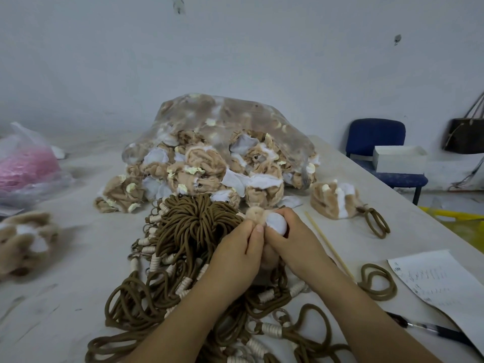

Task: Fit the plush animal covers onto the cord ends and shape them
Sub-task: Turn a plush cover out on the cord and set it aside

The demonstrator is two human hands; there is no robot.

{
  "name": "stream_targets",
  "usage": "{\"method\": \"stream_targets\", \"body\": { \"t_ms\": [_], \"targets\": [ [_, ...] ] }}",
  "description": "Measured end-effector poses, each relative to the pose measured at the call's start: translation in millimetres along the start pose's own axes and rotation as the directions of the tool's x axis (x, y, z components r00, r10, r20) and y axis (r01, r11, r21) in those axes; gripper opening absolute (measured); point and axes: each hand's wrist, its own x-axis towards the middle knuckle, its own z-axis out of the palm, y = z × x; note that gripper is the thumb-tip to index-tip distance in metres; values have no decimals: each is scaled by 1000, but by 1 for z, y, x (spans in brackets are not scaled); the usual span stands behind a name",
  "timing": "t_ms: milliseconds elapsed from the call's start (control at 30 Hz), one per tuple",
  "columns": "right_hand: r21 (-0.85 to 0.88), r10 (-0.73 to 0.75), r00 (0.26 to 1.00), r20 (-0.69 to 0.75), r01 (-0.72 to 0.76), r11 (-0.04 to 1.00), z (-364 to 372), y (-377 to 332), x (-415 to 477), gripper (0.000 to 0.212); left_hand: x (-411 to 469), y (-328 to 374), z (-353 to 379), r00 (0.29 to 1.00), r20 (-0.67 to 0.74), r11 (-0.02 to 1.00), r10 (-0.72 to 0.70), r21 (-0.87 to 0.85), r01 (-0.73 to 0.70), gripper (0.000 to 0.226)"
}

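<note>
"Where my forearms lie over the brown cords (188, 231), what are your hands doing?"

"Both wrists angle inward and meet over the middle of the heap. My left hand (235, 247) has its back turned up, fingers curled, and its thumb and forefinger pinch the tan fur side of a plush cover (264, 218). My right hand (290, 239) wraps round the white side of that cover, thumb tip touching my left thumb. So both are clenched on the one piece, held just above the cords."

"Is a cord already inside it?"

"I cannot tell; my fingers hide the opening."

"And around you?"

"Just right of my right wrist a thin wooden stick (328, 244) lies on the table (78, 271), with a loose cord loop (377, 281), a written sheet of paper (440, 281) and a pen (432, 330) further right. Beyond the stick sits a tan and white plush (335, 199) with a cord loop coming out of it. Behind the cords, a clear bag (225, 113) spills more covers toward me. Far left is a bag with something pink (23, 166); far right, a blue chair (377, 134) against the wall."
</note>
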Motion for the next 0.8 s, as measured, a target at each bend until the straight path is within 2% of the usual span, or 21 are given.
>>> {"method": "stream_targets", "body": {
  "t_ms": [133, 200, 267, 333, 467, 600, 700, 800],
  "targets": [
    [-21, -21, 1000, 7, 21, 1000, 2, 1, 0, 18, 1, -2, -1, 999, -12, 999, 30, 19, -30, 33],
    [99, 16, 999, 42, -20, 995, 2, 1, -1, 14, 1, -2, -2, 997, -68, 999, 32, -16, -33, 34],
    [305, 80, 995, 65, -96, 947, 2, 0, -2, 7, 0, -1, -3, 990, -138, 999, 23, -27, -27, 33],
    [444, 109, 992, 62, -125, 887, 1, -1, -3, 12, -1, -1, -3, 991, -132, 999, -15, 35, 20, 40],
    [492, 128, 986, 105, -163, 855, 2, -2, -4, 15, -2, -2, -1, 998, -58, 982, -7, 190, 18, 31],
    [631, 66, 959, 275, -232, 740, -2, -4, -4, 30, 0, -1, -5, 992, -123, 990, -15, 135, 31, 30],
    [613, -7, 934, 357, -228, 756, -9, -1, -5, 40, -1, 2, -7, 982, -184, 996, -33, 75, 47, 31],
    [542, -15, 932, 363, -198, 816, -11, 2, -5, 32, -4, 5, -7, 983, -185, 994, 21, 105, -1, 32]
  ]
}}
